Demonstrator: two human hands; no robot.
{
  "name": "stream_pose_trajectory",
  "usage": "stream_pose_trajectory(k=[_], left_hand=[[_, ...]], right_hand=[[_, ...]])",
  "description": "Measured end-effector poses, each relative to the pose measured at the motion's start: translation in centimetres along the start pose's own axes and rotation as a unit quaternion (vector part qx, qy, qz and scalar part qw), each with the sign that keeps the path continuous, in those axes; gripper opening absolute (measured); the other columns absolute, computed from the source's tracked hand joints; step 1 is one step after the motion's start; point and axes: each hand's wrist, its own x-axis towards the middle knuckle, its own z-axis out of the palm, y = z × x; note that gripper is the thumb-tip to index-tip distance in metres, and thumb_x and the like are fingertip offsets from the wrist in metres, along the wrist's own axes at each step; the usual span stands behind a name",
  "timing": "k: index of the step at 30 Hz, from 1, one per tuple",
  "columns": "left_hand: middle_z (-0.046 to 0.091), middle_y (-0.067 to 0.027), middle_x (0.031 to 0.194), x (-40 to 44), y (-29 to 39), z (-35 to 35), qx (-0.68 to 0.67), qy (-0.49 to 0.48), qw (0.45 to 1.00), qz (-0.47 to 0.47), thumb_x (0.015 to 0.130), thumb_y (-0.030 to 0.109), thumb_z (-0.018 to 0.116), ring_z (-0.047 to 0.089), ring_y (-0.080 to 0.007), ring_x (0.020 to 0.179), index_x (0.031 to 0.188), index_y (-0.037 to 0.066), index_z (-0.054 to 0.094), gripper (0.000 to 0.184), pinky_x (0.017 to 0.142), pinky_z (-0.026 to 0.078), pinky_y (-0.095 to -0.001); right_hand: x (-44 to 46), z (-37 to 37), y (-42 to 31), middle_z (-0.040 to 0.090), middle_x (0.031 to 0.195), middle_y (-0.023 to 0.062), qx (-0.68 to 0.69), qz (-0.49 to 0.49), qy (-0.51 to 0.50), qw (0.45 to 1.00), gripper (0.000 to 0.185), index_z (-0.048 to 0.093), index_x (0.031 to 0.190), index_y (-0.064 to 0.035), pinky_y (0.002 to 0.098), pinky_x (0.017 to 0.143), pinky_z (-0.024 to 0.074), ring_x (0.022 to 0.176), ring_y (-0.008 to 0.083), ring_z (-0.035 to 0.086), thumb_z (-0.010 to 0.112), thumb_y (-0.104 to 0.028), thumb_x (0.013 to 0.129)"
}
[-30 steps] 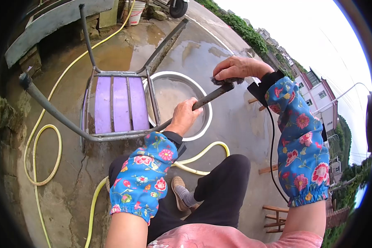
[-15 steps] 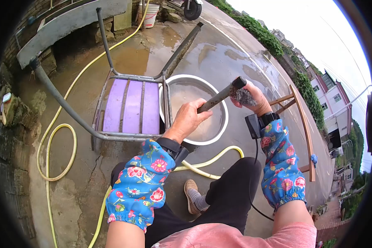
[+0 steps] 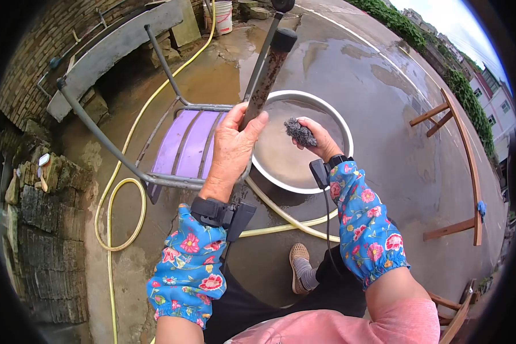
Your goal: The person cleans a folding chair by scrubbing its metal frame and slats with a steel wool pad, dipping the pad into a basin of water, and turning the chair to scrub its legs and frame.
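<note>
A metal-framed chair with purple slats [image 3: 184, 143] lies tipped over, its legs sticking out. My left hand [image 3: 233, 143] is wrapped round one grey leg [image 3: 265, 83], which has rust-brown marks and a dark end cap. To the right, my right hand [image 3: 320, 139] grips a dark grey scouring pad [image 3: 300, 132], apart from the leg. Beneath the pad is a wide round basin [image 3: 346, 129] of cloudy water, standing on the wet ground beside the chair.
A yellow hose [image 3: 141, 221] loops over the ground at left and runs below the basin. Wooden frame pieces [image 3: 470, 155] stand at right. A white bucket [image 3: 222, 17] is at the top, near a stone slab [image 3: 117, 54]. Stacked stones [image 3: 54, 241] line the left.
The held leg has swung from pointing right to pointing up, towards the camera. My right hand with the pad has come away from the leg's end and lower, over the basin.
</note>
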Motion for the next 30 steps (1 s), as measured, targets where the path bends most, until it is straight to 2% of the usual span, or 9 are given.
stream_pose_trajectory(k=[6,10,11,14,15,17,20,25,30], left_hand=[[0.058,-0.0009,0.077,2.1,4.5,-4.0,0.032,0.076,0.995,0.049,0.091,0.024,0.065,0.052,-0.0087,0.067,0.104,0.005,0.061,0.023,0.062,0.043,-0.0207],[0.058,-0.0009,0.077,1.7,7.0,-6.3,0.050,0.108,0.990,0.070,0.091,0.025,0.066,0.052,-0.0079,0.067,0.102,0.004,0.059,0.025,0.063,0.043,-0.0195],[0.058,-0.0011,0.077,1.5,7.7,-6.3,0.052,0.115,0.990,0.070,0.091,0.025,0.066,0.052,-0.0081,0.067,0.103,0.004,0.059,0.025,0.063,0.043,-0.0196],[0.058,-0.0015,0.076,2.1,7.9,-6.5,0.073,0.119,0.987,0.079,0.092,0.026,0.064,0.052,-0.0084,0.068,0.103,0.004,0.059,0.025,0.063,0.043,-0.0200],[0.058,-0.0014,0.077,2.4,7.6,-6.7,0.073,0.113,0.987,0.083,0.092,0.026,0.064,0.052,-0.0083,0.068,0.103,0.004,0.059,0.025,0.063,0.043,-0.0202],[0.059,-0.0010,0.077,2.7,7.5,-6.6,0.071,0.110,0.988,0.086,0.091,0.026,0.065,0.053,-0.0081,0.068,0.103,0.004,0.059,0.026,0.063,0.044,-0.0202],[0.060,-0.0008,0.078,4.0,5.6,-5.7,0.064,0.105,0.990,0.062,0.090,0.025,0.067,0.055,-0.0080,0.068,0.102,0.005,0.059,0.025,0.063,0.046,-0.0200],[0.063,-0.0029,0.088,6.7,2.0,-0.8,-0.072,0.048,0.996,-0.019,0.087,0.015,0.070,0.060,-0.0084,0.075,0.105,0.004,0.058,0.025,0.067,0.050,-0.0206],[0.063,-0.0022,0.090,7.5,-2.2,2.3,-0.071,-0.015,0.997,-0.026,0.086,0.014,0.071,0.060,-0.0078,0.081,0.104,0.004,0.058,0.024,0.070,0.049,-0.0208]], right_hand=[[4.2,-10.4,12.6,0.062,0.073,0.0057,-0.309,0.190,0.208,0.909,0.031,0.066,0.088,-0.0061,0.0338,0.044,0.0477,0.059,0.0156,0.060,0.068,-0.035,0.078],[2.8,-14.7,18.0,0.068,0.086,0.0191,-0.547,0.201,0.195,0.789,0.027,0.067,0.094,-0.0070,0.0412,0.073,0.0538,0.083,0.0322,0.068,0.066,-0.024,0.073],[1.9,-13.8,19.0,0.068,0.090,0.0190,-0.674,0.111,0.186,0.706,0.026,0.067,0.095,-0.0071,0.0429,0.081,0.0509,0.090,0.0309,0.067,0.066,-0.023,0.074],[2.8,-12.6,19.1,0.067,0.084,0.0152,-0.616,0.230,0.050,0.752,0.025,0.064,0.091,-0.0041,0.0381,0.076,0.0516,0.081,0.0255,0.067,0.069,-0.021,0.073],[4.2,-12.5,19.8,0.067,0.083,0.0088,-0.458,0.254,0.032,0.851,0.024,0.066,0.093,-0.0061,0.0356,0.071,0.0514,0.075,0.0219,0.065,0.069,-0.023,0.077],[6.0,-9.9,17.6,0.066,0.084,0.0046,-0.174,0.188,0.076,0.963,0.020,0.069,0.090,-0.0072,0.0315,0.063,0.0489,0.072,0.0141,0.060,0.068,-0.024,0.080],[6.2,-0.9,6.6,0.067,0.088,0.0094,0.052,0.047,-0.024,0.997,0.028,0.062,0.105,-0.0008,0.0249,0.050,0.0474,0.068,0.0169,0.065,0.060,-0.024,0.089],[3.4,13.1,-4.3,0.066,0.098,0.0044,0.172,-0.198,0.005,0.965,0.032,0.061,0.109,0.0025,0.0248,0.080,0.0474,0.088,0.0092,0.059,0.052,-0.025,0.096],[2.5,14.6,0.1,0.057,0.111,0.0215,-0.114,-0.416,0.331,0.840,0.033,0.053,0.119,0.0042,0.0389,0.091,0.0437,0.104,0.0358,0.056,0.045,-0.016,0.095]])
